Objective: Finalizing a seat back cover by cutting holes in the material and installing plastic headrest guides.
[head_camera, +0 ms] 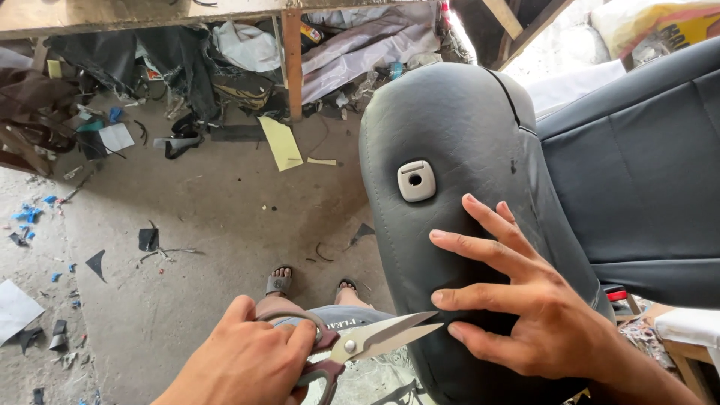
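- my left hand (244, 360) is wrapped round the maroon-handled steel scissors (352, 346), blades parted, tips right by my other fingers
- right hand (525, 300) lies flat, fingers spread, on the grey leather car seat back (450, 127)
- scrap-littered concrete floor (217, 217) underneath

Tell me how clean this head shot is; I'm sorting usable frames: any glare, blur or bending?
Head view: sharp on the scissors and the right hand; daylight blows out the gap at upper right; soft, even light on the grey seat, shadows faint; the wooden beam bows slightly from wide-lens distortion.
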